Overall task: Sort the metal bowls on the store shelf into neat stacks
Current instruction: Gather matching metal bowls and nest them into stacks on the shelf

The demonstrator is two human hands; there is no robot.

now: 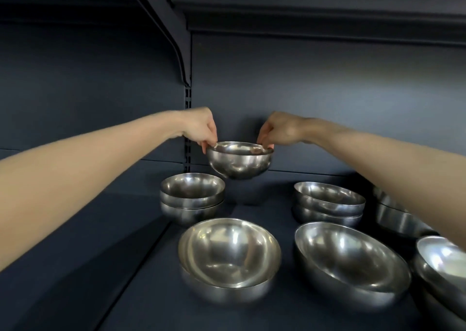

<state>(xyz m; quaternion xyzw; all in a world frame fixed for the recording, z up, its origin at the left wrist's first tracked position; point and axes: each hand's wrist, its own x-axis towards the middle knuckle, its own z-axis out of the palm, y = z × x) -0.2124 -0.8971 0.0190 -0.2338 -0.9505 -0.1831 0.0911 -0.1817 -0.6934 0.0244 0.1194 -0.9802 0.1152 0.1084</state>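
Above the dark blue store shelf (pixel 151 267), the person is holding a small round polished steel bowl (pixel 239 160) in the air, left hand (pixel 201 126) and right hand (pixel 280 129) each pinching opposite rim edges. It is probably light, rigid and slippery, so the rim is the surest hold, and it is hanging just beside a two-bowl stack of matching steel bowls (pixel 192 197).

Dark blue shelf back panel (pixel 327 91) (slotted upright (pixel 187 129) at centre), dim light
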